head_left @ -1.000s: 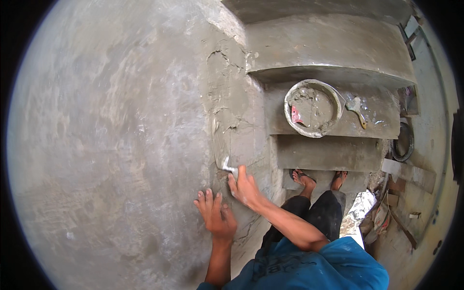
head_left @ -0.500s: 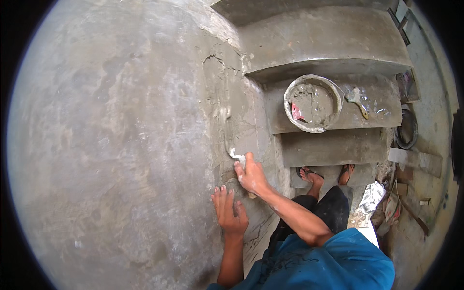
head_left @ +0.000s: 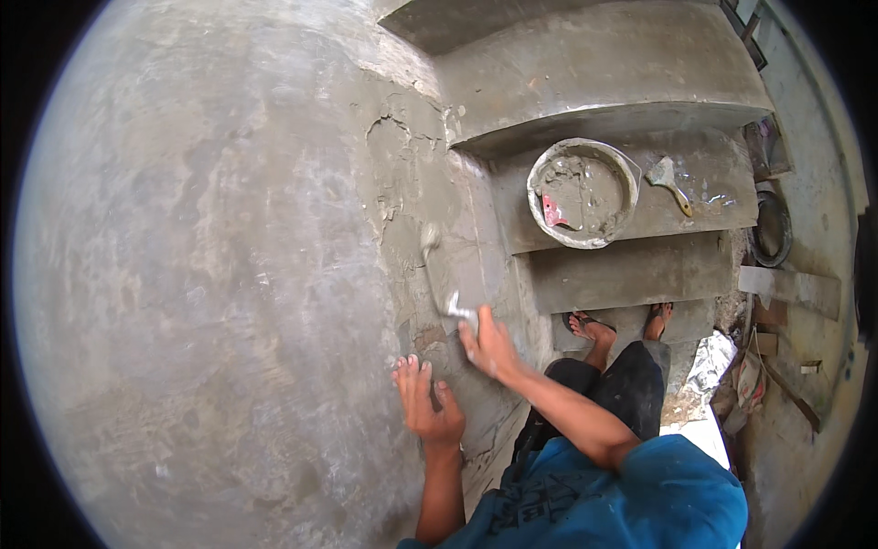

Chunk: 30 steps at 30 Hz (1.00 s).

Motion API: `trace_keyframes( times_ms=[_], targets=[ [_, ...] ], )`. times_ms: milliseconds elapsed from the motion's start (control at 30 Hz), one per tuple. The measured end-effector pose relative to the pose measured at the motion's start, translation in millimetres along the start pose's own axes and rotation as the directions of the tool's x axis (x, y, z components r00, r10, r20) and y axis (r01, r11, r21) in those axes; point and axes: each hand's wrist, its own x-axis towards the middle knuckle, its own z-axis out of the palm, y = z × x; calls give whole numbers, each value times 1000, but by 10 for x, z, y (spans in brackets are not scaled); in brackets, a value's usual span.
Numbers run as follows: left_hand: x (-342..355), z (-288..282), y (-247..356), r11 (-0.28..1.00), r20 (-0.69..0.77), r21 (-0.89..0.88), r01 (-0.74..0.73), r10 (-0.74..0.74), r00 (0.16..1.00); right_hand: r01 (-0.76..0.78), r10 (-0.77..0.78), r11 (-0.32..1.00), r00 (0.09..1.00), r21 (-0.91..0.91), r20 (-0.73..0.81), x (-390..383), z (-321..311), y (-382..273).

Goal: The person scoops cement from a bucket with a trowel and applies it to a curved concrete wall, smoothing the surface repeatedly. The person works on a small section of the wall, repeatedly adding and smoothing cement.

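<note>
My right hand (head_left: 494, 349) is closed around the handle of a trowel (head_left: 457, 308). The trowel's narrow blade, blurred, lies along a strip of wet mortar (head_left: 402, 183) on the grey wall (head_left: 229, 274). Most of the handle is hidden by my fingers. Lower and to the left, my left hand (head_left: 430, 407) holds nothing; its fingers are apart and its fingertips rest against the wall. Between the two hands a rougher brownish patch (head_left: 428, 337) shows at the lower end of the mortar.
On a concrete step at right stands a bucket (head_left: 535, 220) of mortar with a red scraper (head_left: 551, 210) in it. A paintbrush (head_left: 672, 186) lies beside it. My sandalled feet (head_left: 594, 328) are on a lower step. A tyre-like black ring (head_left: 773, 229) and boards (head_left: 791, 286) are farther right.
My right hand and the trowel have moved a little right and down along the mortar strip. My left hand stays at nearly the same place on the wall. The whole view has shifted slightly.
</note>
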Motion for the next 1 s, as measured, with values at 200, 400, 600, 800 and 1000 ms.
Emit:
trace_keyframes(
  times_ms=[200,400,600,800,1000],
  targets=[
    [-88,85,-35,999,27,-39,14,-13,1000,-19,24,996,998,-86,62,488,228,333],
    [147,428,-41,994,114,-94,-57,68,991,-161,175,983,968,-87,179,-288,122,527],
    [313,444,-71,995,49,-95,-43,48,998,-21,18,999,997,38,72,-220,-245,540],
    [202,391,-33,997,71,-82,15,-10,997,-296,104,768,932,568,346,454,-418,414],
    [20,407,-21,974,85,-177,140,-126,988,-232,76,843,945,485,319,372,-589,268]
  ],
)
